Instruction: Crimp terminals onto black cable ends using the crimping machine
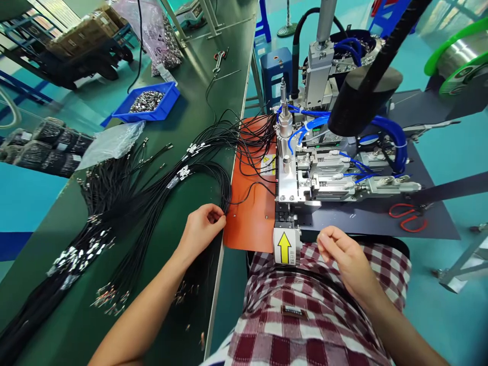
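Observation:
My left hand (204, 231) is closed in a pinch at the table's edge, on black cable (225, 195) where a looped bundle curves down. The exact strand between the fingertips is hidden. My right hand (341, 254) hovers over my lap, its thumb and fingertips pressed together; anything between them is too small to make out. Between the hands is the machine's front end, bearing a yellow arrow label (284, 247). An orange plate (247, 223) joins the table to the machine (285, 178), and several black cables cross it into the machine's side.
More cable bundles with white tags (82, 254) spread over the green table (198, 66). Farther back stand a blue tray (171, 99) of small metal parts and a plastic bag (152, 30). Red-handled scissors (407, 216) lie right of the machine; a black cylinder (362, 101) overhangs it.

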The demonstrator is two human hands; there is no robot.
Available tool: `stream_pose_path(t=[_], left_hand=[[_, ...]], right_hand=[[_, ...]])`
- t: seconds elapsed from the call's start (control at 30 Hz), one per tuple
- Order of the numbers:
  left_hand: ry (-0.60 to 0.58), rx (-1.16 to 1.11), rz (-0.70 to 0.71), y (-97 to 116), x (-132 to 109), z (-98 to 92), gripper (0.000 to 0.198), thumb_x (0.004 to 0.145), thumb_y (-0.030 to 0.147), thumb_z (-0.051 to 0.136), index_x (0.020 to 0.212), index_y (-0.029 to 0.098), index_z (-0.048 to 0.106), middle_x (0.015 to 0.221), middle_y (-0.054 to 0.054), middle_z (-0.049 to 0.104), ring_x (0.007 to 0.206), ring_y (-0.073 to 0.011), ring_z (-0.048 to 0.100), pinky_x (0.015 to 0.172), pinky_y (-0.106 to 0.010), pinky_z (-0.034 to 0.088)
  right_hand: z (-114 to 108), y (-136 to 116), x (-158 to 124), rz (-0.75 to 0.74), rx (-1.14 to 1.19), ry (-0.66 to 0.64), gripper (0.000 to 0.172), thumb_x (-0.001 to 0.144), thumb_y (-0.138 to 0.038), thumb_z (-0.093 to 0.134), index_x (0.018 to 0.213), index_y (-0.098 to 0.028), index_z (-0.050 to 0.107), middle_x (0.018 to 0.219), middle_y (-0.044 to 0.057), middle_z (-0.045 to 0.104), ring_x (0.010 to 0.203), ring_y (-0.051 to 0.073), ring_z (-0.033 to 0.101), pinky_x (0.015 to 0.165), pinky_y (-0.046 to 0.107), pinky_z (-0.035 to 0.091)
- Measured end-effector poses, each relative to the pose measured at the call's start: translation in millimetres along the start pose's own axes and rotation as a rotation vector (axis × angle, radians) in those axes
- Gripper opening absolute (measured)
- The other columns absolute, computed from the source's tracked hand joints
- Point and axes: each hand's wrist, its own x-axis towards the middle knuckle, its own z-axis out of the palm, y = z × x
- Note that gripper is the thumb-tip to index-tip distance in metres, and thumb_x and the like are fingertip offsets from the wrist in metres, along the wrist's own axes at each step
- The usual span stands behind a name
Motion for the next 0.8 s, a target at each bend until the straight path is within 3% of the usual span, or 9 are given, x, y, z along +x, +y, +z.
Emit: stream_pose_path(t=[0.07,0.13,0.27,0.37,0.47,0.53,0.63,0.73,0.8], left_hand=[[0.043,0.016,-0.01,8,3,-7.2,0.008,0.073,0.026,0.057,0.076,0.019,0.062,0.062,0.003,0.059,0.055,-0.0119,0.051,0.055,-0.024,0.039],[0.012,-0.076,-0.031,13,7,-10.3,0.008,0.073,0.026,0.058,0.076,0.019,0.059,0.061,0.003,0.059,0.052,-0.0113,0.05,0.051,-0.023,0.037],[-0.249,-0.593,-0.134,21,16,-10.9,0.02,0.077,0.031,0.059,0.086,0.02,0.046,0.061,0.002,0.063,0.038,-0.008,0.045,0.039,-0.019,0.028],[-0.357,-0.861,-0.17,30,19,-10.6,0.028,0.079,0.033,0.063,0.093,0.021,0.042,0.067,0.001,0.067,0.035,-0.0068,0.043,0.038,-0.017,0.024],[-0.368,-0.961,-0.141,34,14,-5.4,0.024,0.084,0.035,0.059,0.094,0.021,0.042,0.083,-0.004,0.07,0.042,-0.0071,0.048,0.042,-0.019,0.032],[-0.315,-0.851,-0.049,29,4,1.8,0.018,0.089,0.038,0.051,0.093,0.021,0.044,0.09,-0.006,0.07,0.052,-0.0103,0.054,0.047,-0.022,0.038],[-0.22,-0.292,0.253,9,-14,12.1,0.018,0.091,0.036,0.047,0.088,0.02,0.055,0.094,-0.008,0.067,0.084,-0.0193,0.062,0.075,-0.035,0.049],[-0.2,0.259,0.544,-15,-25,11.3,0.018,0.088,0.031,0.05,0.08,0.02,0.062,0.102,-0.01,0.064,0.107,-0.0268,0.055,0.099,-0.052,0.04],[-0.223,0.402,0.662,-29,-24,4.8,0.017,0.086,0.024,0.049,0.078,0.021,0.064,0.104,-0.01,0.062,0.111,-0.0266,0.054,0.104,-0.052,0.038]], right_hand=[[9,-3,-4,-0.05,-0.109,-0.055,0.024,0.092,-0.038,0.052,0.075,-0.022,0.05,0.063,-0.003,0.046,0.057,0.013,0.042,0.056,0.026,0.037],[20,-7,-5,-0.123,-0.229,-0.122,0.022,0.093,-0.035,0.049,0.077,-0.022,0.05,0.067,-0.002,0.049,0.059,0.013,0.046,0.056,0.026,0.038],[54,-15,2,-0.421,-0.529,-0.201,0.008,0.094,-0.024,0.048,0.095,-0.022,0.056,0.08,0.001,0.062,0.071,0.016,0.057,0.068,0.029,0.042],[86,-17,15,-0.722,-0.819,-0.3,0.034,0.094,-0.015,0.043,0.127,-0.023,0.049,0.094,0.005,0.066,0.076,0.018,0.059,0.07,0.032,0.041],[110,-16,29,-0.884,-1.069,-0.39,0.044,0.091,-0.01,0.045,0.131,-0.028,0.048,0.09,0.004,0.064,0.069,0.017,0.057,0.063,0.031,0.037],[115,-14,35,-0.948,-1.111,-0.418,0.026,0.093,-0.015,0.046,0.113,-0.024,0.059,0.087,0.004,0.063,0.068,0.017,0.057,0.062,0.031,0.036],[106,-15,40,-0.933,-0.981,-0.38,0.02,0.096,-0.025,0.043,0.096,-0.019,0.062,0.086,0.005,0.063,0.07,0.016,0.057,0.064,0.03,0.038],[89,-21,42,-0.768,-0.62,-0.275,0.019,0.096,-0.023,0.04,0.099,-0.018,0.058,0.089,0.005,0.062,0.074,0.015,0.057,0.069,0.028,0.041],[78,-25,41,-0.615,-0.391,-0.228,0.016,0.096,-0.025,0.042,0.102,-0.02,0.056,0.091,0.004,0.061,0.078,0.015,0.056,0.072,0.027,0.043]])
